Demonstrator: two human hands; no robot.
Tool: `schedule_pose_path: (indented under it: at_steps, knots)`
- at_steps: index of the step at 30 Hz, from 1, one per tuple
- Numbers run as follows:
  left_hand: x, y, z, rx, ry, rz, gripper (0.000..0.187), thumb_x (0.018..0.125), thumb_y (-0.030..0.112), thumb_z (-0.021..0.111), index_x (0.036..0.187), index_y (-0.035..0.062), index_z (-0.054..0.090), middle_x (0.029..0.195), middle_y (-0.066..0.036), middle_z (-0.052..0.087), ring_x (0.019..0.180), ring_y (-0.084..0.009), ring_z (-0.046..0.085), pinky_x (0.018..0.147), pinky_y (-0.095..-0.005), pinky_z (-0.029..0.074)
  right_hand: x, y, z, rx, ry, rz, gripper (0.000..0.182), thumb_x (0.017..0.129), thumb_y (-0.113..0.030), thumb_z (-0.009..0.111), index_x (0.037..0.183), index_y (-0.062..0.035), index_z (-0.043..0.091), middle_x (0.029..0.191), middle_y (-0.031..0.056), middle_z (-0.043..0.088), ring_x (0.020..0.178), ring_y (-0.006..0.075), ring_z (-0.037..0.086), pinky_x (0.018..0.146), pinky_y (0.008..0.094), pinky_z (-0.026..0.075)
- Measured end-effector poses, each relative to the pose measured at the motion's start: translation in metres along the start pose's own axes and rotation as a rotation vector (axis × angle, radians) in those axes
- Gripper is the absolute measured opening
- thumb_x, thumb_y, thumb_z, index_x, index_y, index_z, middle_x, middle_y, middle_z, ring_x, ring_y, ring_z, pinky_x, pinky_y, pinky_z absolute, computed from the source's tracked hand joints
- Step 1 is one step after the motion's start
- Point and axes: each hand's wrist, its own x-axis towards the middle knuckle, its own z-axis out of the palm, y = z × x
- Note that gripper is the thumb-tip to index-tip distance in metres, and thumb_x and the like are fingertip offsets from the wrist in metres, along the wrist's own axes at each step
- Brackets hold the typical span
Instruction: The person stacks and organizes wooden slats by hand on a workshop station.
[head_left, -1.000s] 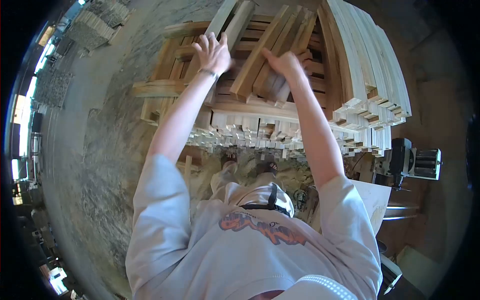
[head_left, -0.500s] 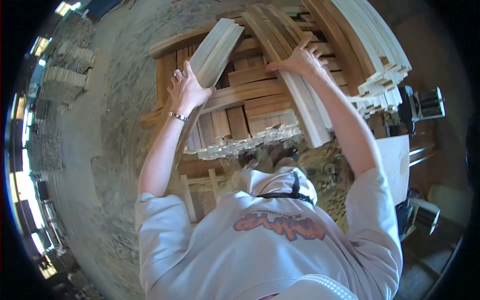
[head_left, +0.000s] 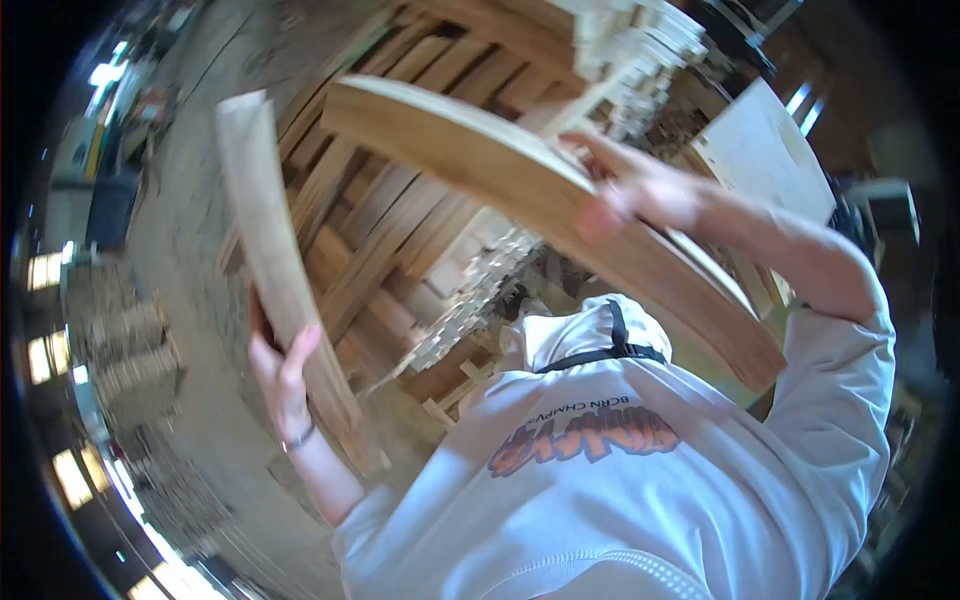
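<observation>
Left hand (head_left: 278, 382) clamped below mid-length on a forward-pointing sawn board (head_left: 262, 205); right hand (head_left: 655, 192) clamped near mid-length on a wooden plank (head_left: 455, 148) slanting front-left to back-right.

One left hand (head_left: 284, 380), one right hand (head_left: 645, 195), one bracelet (head_left: 299, 439) and perhaps two held boards (head_left: 268, 215), given blur.

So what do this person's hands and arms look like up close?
The left hand and right hand are ungloved. A narrow, metallic-looking wristband sits on the left; none shows on the right. Loose, pale short sleeves cover the upper arms, with no print visible on them.
</observation>
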Motion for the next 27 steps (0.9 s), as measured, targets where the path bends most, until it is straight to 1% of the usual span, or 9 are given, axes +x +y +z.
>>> schedule_pose_path:
  at_steps: [3, 6, 9, 11, 14, 18, 22, 24, 27]
  knots:
    - [-0.023, 0.02, 0.024, 0.033, 0.012, -0.068, 0.094, 0.066, 0.027, 0.076, 0.142, -0.0073, 0.032, 0.135, -0.02, 0.045, 0.124, -0.0276, 0.045, 0.108, -0.037, 0.031, -0.098, 0.032, -0.009, 0.183, -0.068, -0.039, 0.127, 0.052, -0.048, 0.076, 0.149, -0.0012, 0.009, 0.129, 0.0169, 0.047, 0.119, 0.0274, 0.044, 0.104, 0.0379, 0.032]
    - [-0.036, 0.041, 0.073, -0.033, 0.052, -0.051, 0.099, 0.061, 0.029, 0.08, 0.14, -0.0069, 0.033, 0.132, -0.02, 0.046, 0.119, -0.0293, 0.047, 0.103, -0.0392, 0.038, -0.167, 0.109, -0.018, 0.462, -0.09, -0.156, 0.13, 0.051, -0.046, 0.079, 0.149, -0.0009, 0.008, 0.132, 0.0172, 0.042, 0.12, 0.0274, 0.043, 0.104, 0.0368, 0.03]
    - [-0.019, 0.029, 0.111, -0.061, -0.295, -0.186, 0.104, 0.056, 0.03, 0.083, 0.14, -0.0058, 0.033, 0.131, -0.021, 0.046, 0.114, -0.0311, 0.051, 0.095, -0.0402, 0.044, -0.22, 0.171, -0.028, 0.577, -0.024, -0.159, 0.125, 0.054, -0.041, 0.078, 0.15, -0.0033, 0.008, 0.137, 0.0211, 0.039, 0.127, 0.0313, 0.039, 0.109, 0.0423, 0.028]
    - [-0.02, 0.053, 0.179, -0.124, -0.638, 0.118, 0.105, 0.052, 0.031, 0.086, 0.137, -0.0061, 0.037, 0.129, -0.021, 0.048, 0.111, -0.0309, 0.053, 0.088, -0.0388, 0.048, -0.247, 0.21, -0.049, 0.621, 0.036, -0.092, 0.124, 0.054, -0.041, 0.077, 0.15, -0.0032, 0.008, 0.138, 0.0209, 0.038, 0.128, 0.0311, 0.038, 0.109, 0.0427, 0.028]
    - [-0.002, 0.176, 0.328, 0.197, -0.849, -0.136, 0.109, 0.051, 0.034, 0.085, 0.139, -0.0073, 0.036, 0.127, -0.021, 0.049, 0.112, -0.0305, 0.053, 0.092, -0.0401, 0.046, -0.281, 0.272, -0.106, 0.665, 0.139, 0.003, 0.125, 0.053, -0.044, 0.078, 0.15, -0.0036, 0.009, 0.141, 0.0203, 0.035, 0.13, 0.0304, 0.037, 0.109, 0.0439, 0.028]
    - [0.019, 0.238, 0.479, 0.203, -0.873, 0.569, 0.116, 0.051, 0.038, 0.083, 0.144, -0.0085, 0.03, 0.125, -0.022, 0.05, 0.113, -0.0347, 0.052, 0.098, -0.0423, 0.04, -0.302, 0.323, -0.193, 0.256, 0.551, 0.161, 0.125, 0.049, -0.048, 0.081, 0.148, -0.0055, 0.018, 0.137, 0.0239, 0.036, 0.129, 0.0355, 0.038, 0.108, 0.0492, 0.03]
    - [0.03, 0.277, 0.613, 0.269, -0.814, 0.975, 0.11, 0.053, 0.033, 0.083, 0.144, -0.0052, 0.032, 0.122, -0.022, 0.05, 0.114, -0.0363, 0.05, 0.098, -0.0454, 0.041, -0.277, 0.376, -0.269, -0.244, 0.795, 0.293, 0.122, 0.043, -0.042, 0.079, 0.147, -0.0092, 0.023, 0.13, 0.0259, 0.039, 0.124, 0.0424, 0.038, 0.105, 0.0522, 0.031]
    - [0.034, 0.295, 0.668, 0.271, -0.915, 0.99, 0.106, 0.054, 0.027, 0.083, 0.145, 0.0028, 0.035, 0.125, -0.02, 0.051, 0.115, -0.0364, 0.051, 0.102, -0.0444, 0.039, -0.249, 0.406, -0.286, -0.468, 0.905, 0.302, 0.118, 0.044, -0.043, 0.079, 0.144, -0.0085, 0.026, 0.129, 0.0263, 0.04, 0.123, 0.0422, 0.038, 0.104, 0.0529, 0.031]
    - [0.042, 0.293, 0.753, 0.337, -0.946, 1.269, 0.102, 0.053, 0.031, 0.081, 0.142, 0.0013, 0.039, 0.116, -0.019, 0.053, 0.111, -0.0343, 0.051, 0.091, -0.0439, 0.043, -0.207, 0.441, -0.291, -0.607, 0.736, 0.474, 0.121, 0.04, -0.044, 0.085, 0.141, -0.0091, 0.03, 0.133, 0.0258, 0.037, 0.124, 0.0401, 0.036, 0.102, 0.0533, 0.03]
